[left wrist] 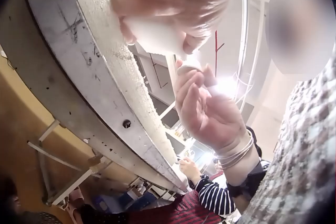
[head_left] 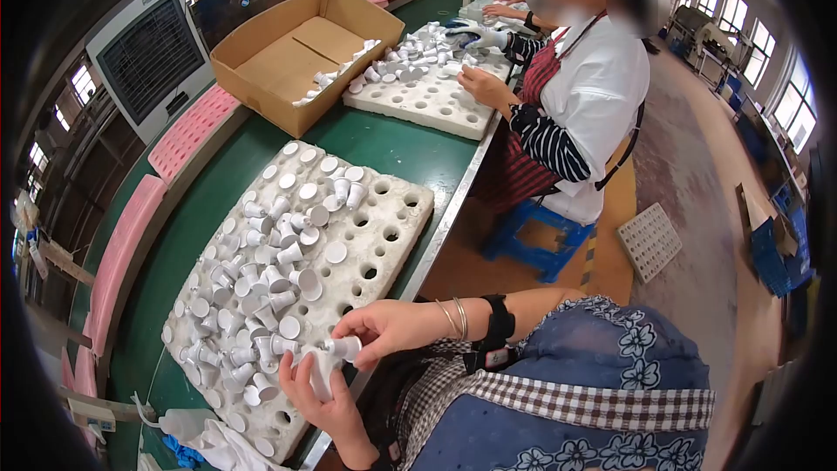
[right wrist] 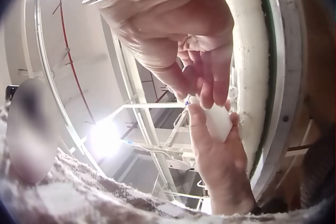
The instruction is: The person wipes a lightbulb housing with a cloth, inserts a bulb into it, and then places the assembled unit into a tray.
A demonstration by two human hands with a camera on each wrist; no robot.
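Note:
Near the foam board's front edge, the left hand (head_left: 327,401) holds a white piece (head_left: 323,375) between thumb and fingers. Close against it, the right hand (head_left: 392,332) pinches a small white cup-shaped part (head_left: 346,348). In the left wrist view the left hand (left wrist: 173,3) grips the smooth white piece (left wrist: 160,36), with the right hand (left wrist: 210,111) just beyond. The right wrist view has the right hand (right wrist: 178,40) above the white piece (right wrist: 219,122), its fingertips hiding the small part. Many white cup-shaped parts (head_left: 270,275) lie on the holed foam board (head_left: 370,249).
A cardboard box (head_left: 261,61) with some white parts stands behind the board. Another person (head_left: 584,79) works at a second foam board (head_left: 436,105) farther along the green table (head_left: 218,157). A bottle (head_left: 185,423) and white cloth (head_left: 231,449) lie at the near left.

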